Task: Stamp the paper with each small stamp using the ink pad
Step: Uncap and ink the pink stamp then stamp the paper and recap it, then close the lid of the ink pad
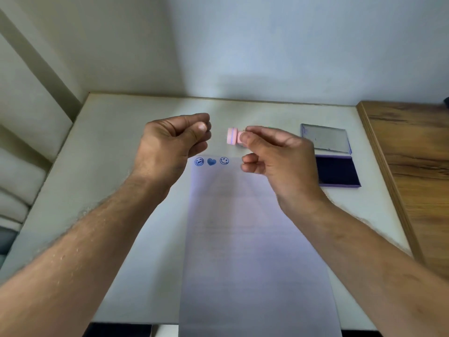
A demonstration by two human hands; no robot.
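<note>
— Where's the stamp?

— Small pink stamp (232, 136), pinched in my right hand (279, 156) between thumb and forefinger, held in the air above the far end of the paper (243, 239). Not touching the sheet.

— Which way does it lie?

— Long axis roughly level, running left to right. The wide ringed end points left, toward my left hand (170, 142); my fingertips cover the other end, so I cannot tell which end is the printing face.

— Left hand?

— Loosely curled, fingers drawn in against the thumb, holding nothing I can see. Near the stamp, apart from it.

— Paper?

— Flat on the white table (109, 166), long side running away from me. Three blue prints (211, 161) in a row along the far edge: a face, a heart, a face.

— Ink pad?

— Ink pad (337, 170) is open, on the table just right of my right hand, lid (325, 138) laid back beyond it.
</note>
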